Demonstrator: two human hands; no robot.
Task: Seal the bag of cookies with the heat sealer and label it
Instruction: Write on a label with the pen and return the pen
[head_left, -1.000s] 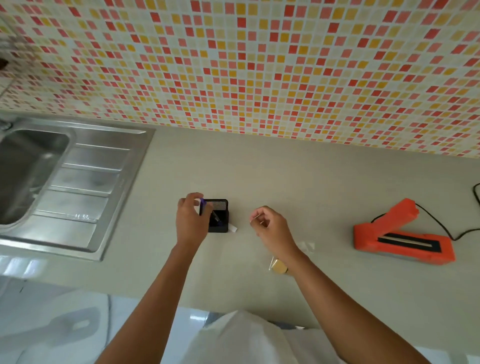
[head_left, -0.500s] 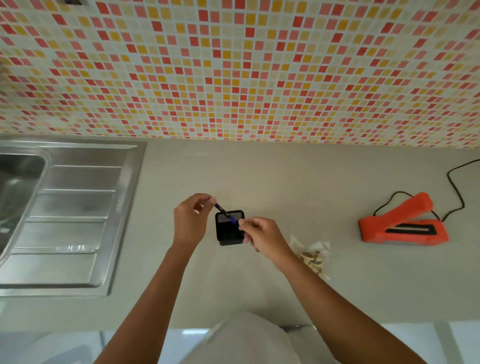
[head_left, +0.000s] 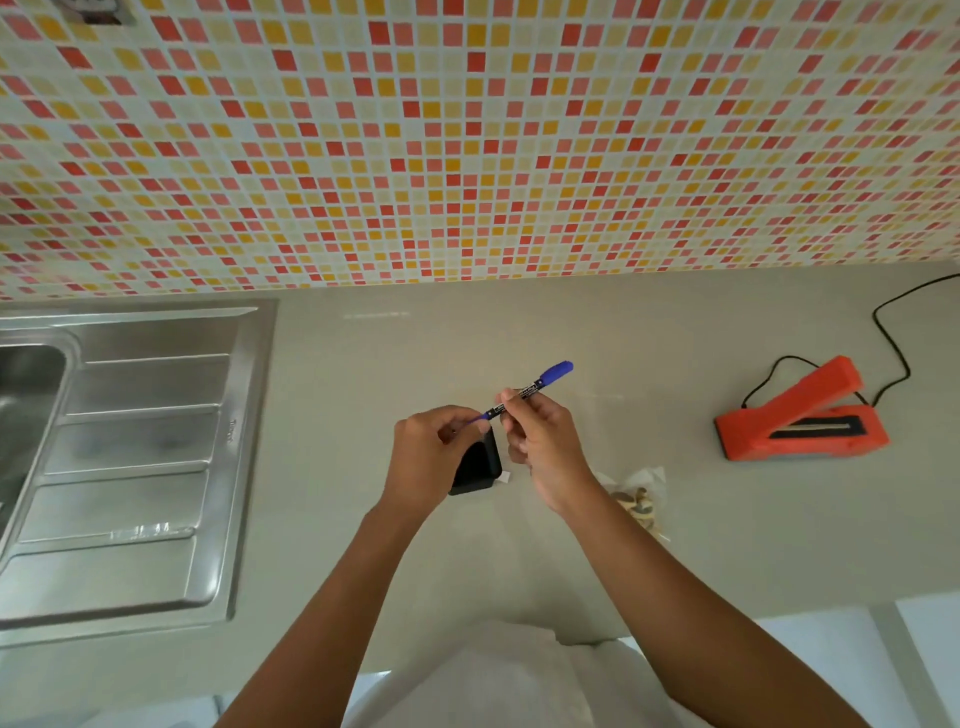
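Grey counter (head_left: 363, 364) under mosaic tiles (head_left: 467, 156): the bag of cookies (head_left: 639, 499) lies near the front edge, just beside my right hand (head_left: 540, 447), whose fingers (head_left: 519, 415) pinch a blue pen (head_left: 524, 391); my left hand (head_left: 436, 457) pinches its lower end. I judge uncapping: pull straight apart, gently, away from the bag.

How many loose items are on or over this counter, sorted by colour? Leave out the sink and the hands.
Blue: 1, the marker pen
Black: 1, the small holder
Orange: 1, the heat sealer
Clear: 1, the bag of cookies
White: 1, the paper slip beside the holder
Total: 5
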